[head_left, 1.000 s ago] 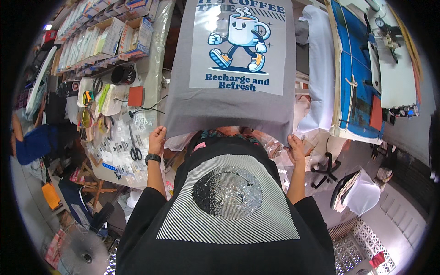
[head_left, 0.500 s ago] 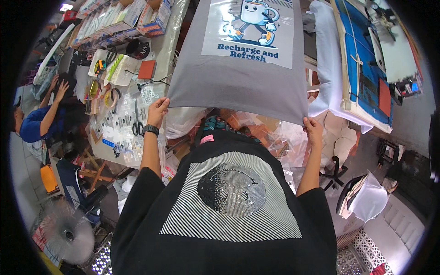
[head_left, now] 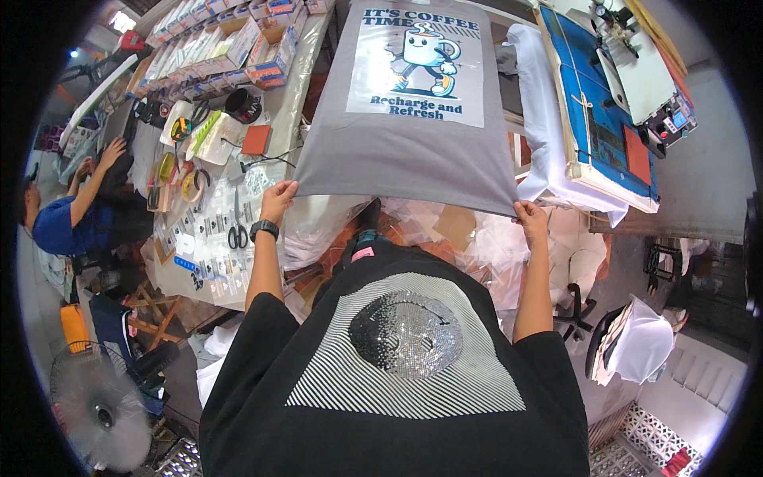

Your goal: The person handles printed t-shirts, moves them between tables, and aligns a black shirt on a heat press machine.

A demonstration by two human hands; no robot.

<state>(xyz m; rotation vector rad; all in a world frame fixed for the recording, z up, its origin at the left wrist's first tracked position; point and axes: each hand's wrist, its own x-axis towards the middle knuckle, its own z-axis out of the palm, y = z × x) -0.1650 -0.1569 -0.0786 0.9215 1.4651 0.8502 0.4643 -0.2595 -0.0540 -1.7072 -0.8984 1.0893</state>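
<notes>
A grey T-shirt (head_left: 401,163) stretches out in front of me, its lower hem pulled taut between my hands. My left hand (head_left: 278,200) pinches the hem's left corner, while my right hand (head_left: 531,220) grips the right corner. On the shirt lies a shiny clear film sheet (head_left: 474,103) over a printed walking coffee mug (head_left: 421,49) with blue lettering above and below it. What supports the far part of the shirt is hidden beneath the cloth.
Left stands a table with scissors (head_left: 238,226), a black mug (head_left: 242,106), tape rolls (head_left: 193,185) and cardboard boxes (head_left: 270,57). To the right is a blue-topped press table (head_left: 584,95). Sheets (head_left: 485,242) litter the floor. A person in blue (head_left: 67,219) works far left; a fan (head_left: 103,413) spins nearby.
More of the shirt's print now shows, including the lettering above the mug. Both hands still hold the hem corners, slightly lower left in view on the right side.
</notes>
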